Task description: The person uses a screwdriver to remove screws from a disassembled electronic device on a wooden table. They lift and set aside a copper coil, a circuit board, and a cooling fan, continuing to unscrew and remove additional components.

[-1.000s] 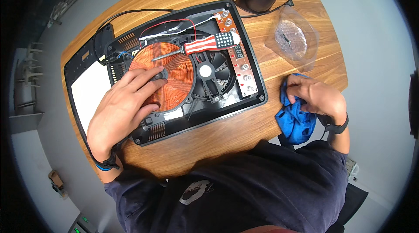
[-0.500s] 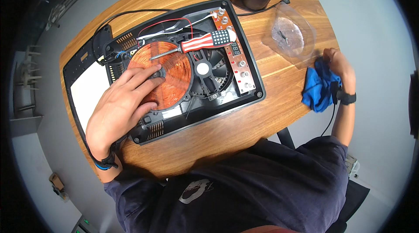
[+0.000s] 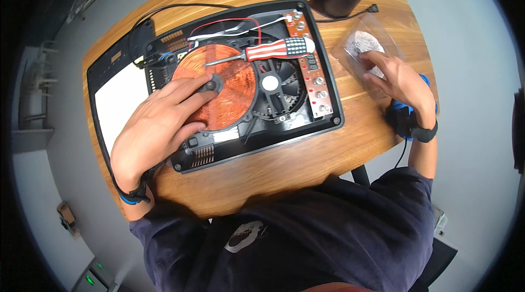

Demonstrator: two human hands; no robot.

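Copper coil (image 3: 238, 98) lies left of fan (image 3: 270, 83); left hand (image 3: 156, 122) rests on it, fingers apart. Right hand (image 3: 402, 81) dips into plastic tray (image 3: 372, 38) right of fan, grip unclear. Screwdriver (image 3: 268, 51) across fan's far edge could roll if coil gets bumped.

And here I am in a dark, short-sleeved T-shirt (image 3: 339, 221), pale print (image 3: 245, 235) up front, black left wristband (image 3: 141, 191) edged blue, black right wristband (image 3: 424, 133)!
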